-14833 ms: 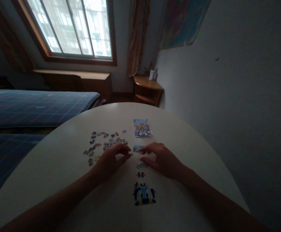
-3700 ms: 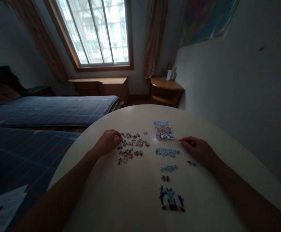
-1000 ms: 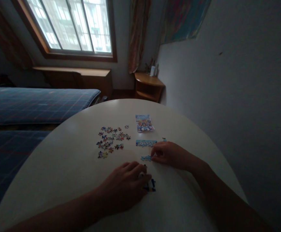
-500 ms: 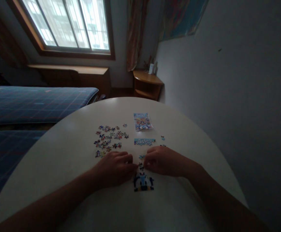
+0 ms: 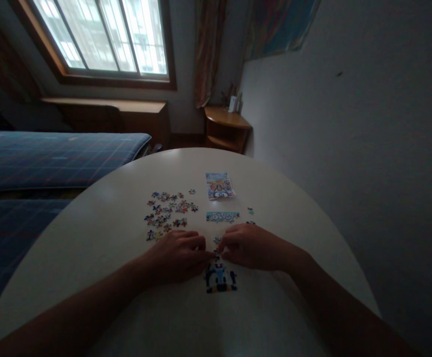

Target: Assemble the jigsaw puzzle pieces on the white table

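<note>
Between my hands a small jigsaw puzzle piece [image 5: 216, 256] sits just above a joined section of puzzle [image 5: 220, 280] that shows a blue and dark face. My left hand [image 5: 180, 255] is closed, its fingertips at the piece's left side. From the right, my right hand [image 5: 247, 248] pinches at the same piece with curled fingers. A light blue puzzle piece [image 5: 217, 240] lies just beyond, close to the right fingertips. Farther up is a joined puzzle strip with lettering [image 5: 222, 216].
Loose puzzle pieces [image 5: 171, 208] are spread left of centre on the round white table [image 5: 156, 317]. A printed picture sheet [image 5: 219, 186] lies at the back. Single pieces [image 5: 250, 210] rest to the right. A plaid mattress [image 5: 59, 158] stands beyond the table's left edge.
My right fingertips have shifted slightly left, onto the small piece between the hands. The left hand has barely moved. The view has tilted a little.
</note>
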